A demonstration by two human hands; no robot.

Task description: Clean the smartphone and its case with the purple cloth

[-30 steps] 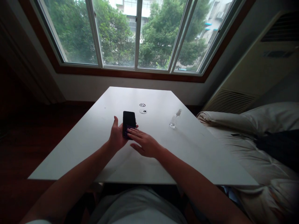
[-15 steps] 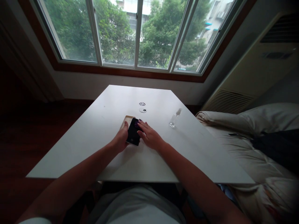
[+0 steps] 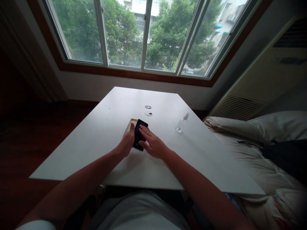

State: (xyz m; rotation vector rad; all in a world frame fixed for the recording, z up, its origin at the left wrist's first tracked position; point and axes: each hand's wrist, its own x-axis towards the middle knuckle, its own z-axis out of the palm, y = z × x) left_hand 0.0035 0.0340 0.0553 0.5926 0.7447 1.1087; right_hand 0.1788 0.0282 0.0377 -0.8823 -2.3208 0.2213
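Since one second ago, the phone [image 3: 138,139] has turned and slanted, and the purple cloth [image 3: 138,128] has gone from its near end to its far half, so a different stretch of the dark face is now covered. A pale, gold-edged flat piece [image 3: 128,125], out of sight then, now shows. Landmark: clear spray bottle [image 3: 178,127]. Farthest left of it, that pale piece, by the left hand [image 3: 126,142]; cover or second device, cannot tell. Left hand part-closed, thumb up, gripping the phone's side. Phone well left of the bottle, held above the white table [image 3: 203,159]. Right hand [image 3: 155,146], between phone and bottle, mostly open, fingers nearly straight, laid on the cloth; no closed grip seen. Two round inserts [image 3: 148,113], left of the bottle and toward the window [image 3: 124,41]. Bottle upright; clear-walled, any liquid level too faint to read.
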